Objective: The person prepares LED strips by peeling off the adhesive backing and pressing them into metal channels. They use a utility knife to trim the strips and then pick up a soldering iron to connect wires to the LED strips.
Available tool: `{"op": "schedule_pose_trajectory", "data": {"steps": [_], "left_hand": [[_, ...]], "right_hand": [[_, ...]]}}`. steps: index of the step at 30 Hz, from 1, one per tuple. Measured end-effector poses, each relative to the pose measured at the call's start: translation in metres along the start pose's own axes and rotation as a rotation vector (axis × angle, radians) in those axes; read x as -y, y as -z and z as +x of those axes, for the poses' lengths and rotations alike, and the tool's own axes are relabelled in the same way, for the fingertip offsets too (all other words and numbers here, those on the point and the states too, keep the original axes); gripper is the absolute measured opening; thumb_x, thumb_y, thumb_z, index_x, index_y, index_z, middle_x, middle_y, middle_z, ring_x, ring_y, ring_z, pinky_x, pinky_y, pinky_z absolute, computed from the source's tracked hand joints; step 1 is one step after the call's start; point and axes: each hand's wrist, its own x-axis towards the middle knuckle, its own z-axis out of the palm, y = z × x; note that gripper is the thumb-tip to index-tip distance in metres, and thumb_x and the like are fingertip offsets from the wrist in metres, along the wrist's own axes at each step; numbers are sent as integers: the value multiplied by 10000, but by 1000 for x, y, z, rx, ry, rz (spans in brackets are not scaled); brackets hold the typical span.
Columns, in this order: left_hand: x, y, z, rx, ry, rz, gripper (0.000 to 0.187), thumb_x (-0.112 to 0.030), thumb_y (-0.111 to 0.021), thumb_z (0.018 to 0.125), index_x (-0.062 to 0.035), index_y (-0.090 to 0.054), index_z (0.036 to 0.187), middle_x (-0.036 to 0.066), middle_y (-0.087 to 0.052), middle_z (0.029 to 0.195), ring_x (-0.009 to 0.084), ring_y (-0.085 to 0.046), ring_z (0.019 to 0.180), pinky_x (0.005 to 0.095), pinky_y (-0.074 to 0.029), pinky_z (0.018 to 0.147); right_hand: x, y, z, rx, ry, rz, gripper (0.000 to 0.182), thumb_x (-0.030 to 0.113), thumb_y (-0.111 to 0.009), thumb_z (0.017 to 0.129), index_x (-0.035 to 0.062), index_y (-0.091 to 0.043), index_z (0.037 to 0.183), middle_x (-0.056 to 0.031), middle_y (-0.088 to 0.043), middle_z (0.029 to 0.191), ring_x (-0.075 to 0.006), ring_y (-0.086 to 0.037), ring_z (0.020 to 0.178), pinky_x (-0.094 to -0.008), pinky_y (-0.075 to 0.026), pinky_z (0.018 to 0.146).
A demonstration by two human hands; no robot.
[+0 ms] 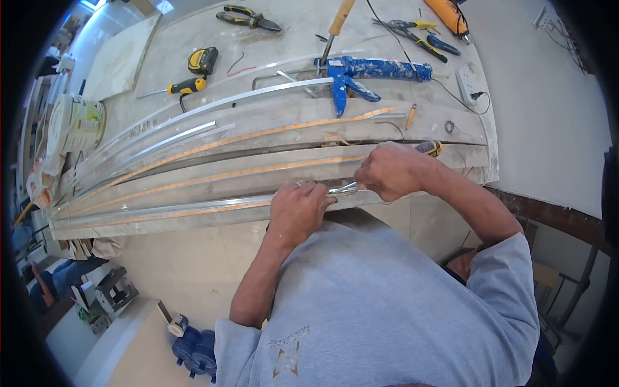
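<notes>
Left hand pressed flat, fingers curled over the nearest aluminium channel; long, thin, dull silver, with an orange-yellow LED strip running inside it; channel lies at the front edge of the workbench; right hand closed in a fist just right of the left hand, pinching a small shiny metal tool; tool tip hidden between the hands, type hard to tell; further back from that channel: more channels with strips, then a blue paint-smeared caulking gun; yellow-black screwdriver and tape measure left of the gun.
</notes>
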Motion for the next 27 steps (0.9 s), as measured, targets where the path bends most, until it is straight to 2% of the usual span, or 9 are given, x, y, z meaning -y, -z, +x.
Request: {"op": "schedule_pose_trajectory", "data": {"steps": [6, 9, 15, 17, 18, 20, 21, 23, 27], "left_hand": [[-1, -4, 0, -7, -3, -8, 185, -248, -806, 872, -94, -723, 933, 74, -747, 902, 288, -705, 860, 425, -522, 773], [-1, -3, 1, -22, -8, -15, 192, -239, -810, 864, -92, -722, 951, 75, -751, 909, 292, -705, 864, 430, -522, 773], [1, 0, 2, -68, -16, -56, 227, -215, -808, 862, -96, -725, 1036, 89, -757, 938, 304, -710, 870, 436, -528, 774], [0, 3, 4, -119, -22, -94, 242, -200, -804, 860, -101, -717, 1063, 98, -750, 931, 314, -709, 865, 444, -532, 770], [-2, 11, 6, -79, 23, -128, 276, -187, -807, 856, -102, -714, 1102, 104, -756, 953, 322, -712, 870, 453, -535, 764], [-5, 22, 9, -40, 63, -159, 313, -174, -810, 852, -102, -712, 1141, 109, -761, 975, 329, -716, 875, 461, -538, 758], [-5, 26, 11, -27, 50, -188, 304, -165, -807, 853, -105, -707, 1134, 113, -755, 967, 342, -712, 860, 469, -539, 738], [0, 27, 13, -12, 36, -217, 296, -156, -805, 854, -107, -702, 1127, 118, -748, 960, 355, -709, 845, 476, -539, 719], [10, 23, 16, -32, -7, -189, 256, -117, -807, 847, -89, -704, 1079, 116, -745, 969, 358, -710, 835, 460, -551, 717]], "right_hand": [[2, -5, -7, -44, -35, 33, 75, 109, -696, 834, 80, -720, 899, -112, -704, 765, -361, -696, 745, -506, -528, 657], [-11, -13, -8, -45, 60, 171, 45, 103, -693, 865, 70, -713, 888, -128, -689, 751, -373, -679, 731, -499, -517, 667], [-21, -9, -20, -268, 17, 372, 80, 125, -699, 927, 46, -707, 914, -141, -664, 752, -378, -664, 749, -496, -518, 698], [-35, -24, -18, -586, -54, 162, 84, 113, -695, 931, 40, -698, 971, -144, -666, 867, -363, -670, 831, -490, -529, 719], [-36, -28, -18, -588, -59, 161, 84, 113, -695, 931, 40, -698, 971, -144, -666, 867, -363, -670, 831, -490, -529, 719], [-37, -33, -14, -582, -280, -44, 155, 121, -702, 931, 53, -703, 1070, -131, -649, 985, -347, -665, 889, -491, -538, 748], [-40, -40, -10, -585, -282, -47, 155, 121, -702, 931, 53, -703, 1070, -131, -649, 985, -347, -665, 889, -491, -538, 748], [-45, -55, -2, -814, -170, -231, 235, 135, -714, 924, 65, -705, 1148, -92, -616, 993, -315, -649, 925, -473, -538, 780], [-34, -55, 4, -875, -172, -352, 228, 169, -711, 903, 79, -701, 1112, -64, -602, 985, -282, -630, 1013, -452, -537, 814]]}}
